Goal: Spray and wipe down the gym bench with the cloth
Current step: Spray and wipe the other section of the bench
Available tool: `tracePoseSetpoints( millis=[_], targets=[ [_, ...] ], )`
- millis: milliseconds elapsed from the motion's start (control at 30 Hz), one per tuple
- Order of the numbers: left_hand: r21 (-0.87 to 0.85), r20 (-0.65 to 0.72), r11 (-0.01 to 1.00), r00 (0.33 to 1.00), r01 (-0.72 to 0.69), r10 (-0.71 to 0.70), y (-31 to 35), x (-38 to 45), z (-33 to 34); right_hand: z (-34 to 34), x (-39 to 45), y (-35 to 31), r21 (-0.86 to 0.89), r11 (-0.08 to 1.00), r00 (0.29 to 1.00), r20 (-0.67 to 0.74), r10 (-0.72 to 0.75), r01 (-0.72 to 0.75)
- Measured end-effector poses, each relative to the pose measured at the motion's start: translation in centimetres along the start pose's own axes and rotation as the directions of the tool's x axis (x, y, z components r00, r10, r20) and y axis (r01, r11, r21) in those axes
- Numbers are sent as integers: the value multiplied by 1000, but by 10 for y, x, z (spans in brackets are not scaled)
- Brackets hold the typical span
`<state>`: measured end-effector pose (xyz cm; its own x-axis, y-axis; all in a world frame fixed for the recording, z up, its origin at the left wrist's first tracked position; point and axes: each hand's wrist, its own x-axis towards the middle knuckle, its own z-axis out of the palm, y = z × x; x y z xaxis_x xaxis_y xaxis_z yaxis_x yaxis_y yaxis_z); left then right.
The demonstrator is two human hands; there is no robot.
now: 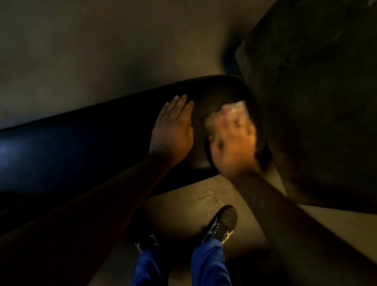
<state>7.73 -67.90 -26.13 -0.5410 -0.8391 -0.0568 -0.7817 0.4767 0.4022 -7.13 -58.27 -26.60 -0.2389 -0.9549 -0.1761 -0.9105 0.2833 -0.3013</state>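
A long black padded gym bench [75, 140] runs from the left edge to the middle of the dim head view. My left hand [173, 128] lies flat on the pad near its right end, fingers together and holding nothing. Just right of it, my right hand [232, 144] is blurred and presses a pale cloth [235, 108] onto the end of the pad. Only the cloth's far edge shows beyond my fingers. No spray bottle is in view.
A large dark padded piece of equipment [326, 104] rises right beside the bench end, close to my right hand. My two feet in dark shoes [221, 224] stand on the tan floor [78, 44] just in front of the bench.
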Motion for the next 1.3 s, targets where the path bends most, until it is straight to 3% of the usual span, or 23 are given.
tracePoseSetpoints(
  millis=[67,100,133,200,233,267,333,367,433,500,533,567,633,700,733,833,867,967,1000,1067,1133,1200,1300],
  targets=[
    [1,-35,1000,999,19,-19,-5,-18,-6,4,-24,4,6,953,945,122,-302,304],
    [-1,-48,999,997,53,-53,-10,-27,-8,-4,-19,18,0,932,922,140,-360,364],
    [-9,-61,996,994,90,-90,-15,-35,-10,-7,-7,31,-15,947,943,100,-319,322],
    [-18,-83,991,988,129,-130,-27,-46,-12,-7,6,26,8,1000,999,-33,31,-31],
    [-14,-96,990,986,137,-138,-33,-50,-13,0,2,10,51,978,974,-89,208,-204],
    [1,-113,990,983,144,-143,-38,-51,-15,10,-7,-16,65,970,965,-109,240,-234],
    [28,-142,986,977,165,-160,-51,-51,-15,23,-34,-49,61,995,996,15,-85,84],
    [44,-131,983,977,177,-170,-58,-50,-15,20,-37,-42,61,963,957,110,-269,263],
    [89,-89,981,983,171,-163,-68,-52,-13,5,-7,-14,-3,918,911,129,-393,396],
    [124,-86,979,985,162,-152,-69,-52,-9,-1,39,-4,-6,992,992,17,-125,125],
    [122,-82,979,985,163,-154,-68,-52,-8,2,52,-15,19,998,997,-41,65,-65],
    [117,-80,979,985,164,-156,-67,-51,-9,9,56,-36,17,994,992,-62,110,-109],
    [110,-93,980,983,167,-157,-67,-49,-10,20,50,-66,15,984,984,21,-175,175],
    [96,-79,980,982,176,-169,-68,-50,-11,17,57,-51,13,913,907,110,-407,409],
    [77,-75,981,982,178,-173,-69,-49,-11,13,71,-42,-16,922,921,57,-386,387],
    [16,-80,987,984,162,-160,-69,-49,-14,12,110,-59,14,995,993,-62,96,-95],
    [-6,-90,986,982,166,-166,-69,-51,-16,15,110,-74,8,995,993,-48,104,-104],
    [17,-115,975,970,220,-216,-66,-65,-14,15,99,-69,-6,931,927,88,-364,366],
    [41,-117,971,966,235,-229,-65,-71,-12,10,104,-51,-17,905,903,72,-423,425],
    [71,-90,971,971,229,-222,-65,-77,-8,3,111,-33,-101,985,988,-57,-146,140],
    [99,-70,969,973,228,-221,-65,-77,-8,11,99,-46,-103,978,978,-120,170,-182],
    [112,-64,966,972,231,-225,-61,-76,-11,17,56,-72,-111,994,1000,7,-12,12],
    [87,-21,965,969,246,-245,-59,-79,-19,7,18,-43,-45,926,914,182,-362,375]
  ],
)
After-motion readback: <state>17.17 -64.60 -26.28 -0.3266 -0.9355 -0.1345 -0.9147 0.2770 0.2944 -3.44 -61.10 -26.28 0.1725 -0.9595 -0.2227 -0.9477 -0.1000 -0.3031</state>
